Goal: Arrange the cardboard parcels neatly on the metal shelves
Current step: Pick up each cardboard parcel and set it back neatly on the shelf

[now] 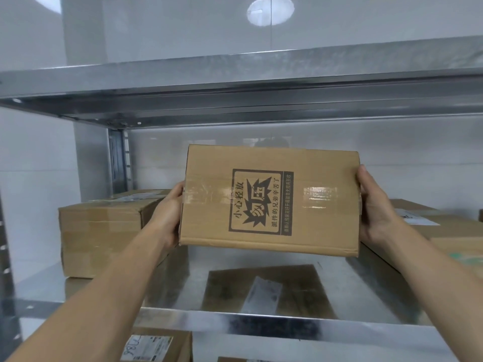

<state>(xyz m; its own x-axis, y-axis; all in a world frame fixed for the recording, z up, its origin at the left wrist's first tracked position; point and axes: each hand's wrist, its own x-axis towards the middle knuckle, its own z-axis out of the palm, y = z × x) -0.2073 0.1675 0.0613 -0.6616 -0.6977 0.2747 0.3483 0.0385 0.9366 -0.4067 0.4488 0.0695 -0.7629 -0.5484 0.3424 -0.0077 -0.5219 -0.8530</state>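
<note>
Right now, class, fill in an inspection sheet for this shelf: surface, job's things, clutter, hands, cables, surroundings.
Surface: shiny metal shelf, mirroring the held box.
Job's things: printed box held above the shelf, between left box and right box resting on it; labelled box below.
Clutter: nothing seen.
Hands: left hand and right hand grip the printed box's ends.
Cables: nothing seen.
Surroundings: upper shelf overhead, white wall behind.

Light: bright, even, from a round ceiling lamp (270, 10) overhead.
Glare: sheen on the taped parcel (269, 199) and the front edge of the metal shelf (235, 320).
Reflection: parcel mirrored darkly in the shelf.
Sharpness: slightly soft; lines bow near edges.
</note>
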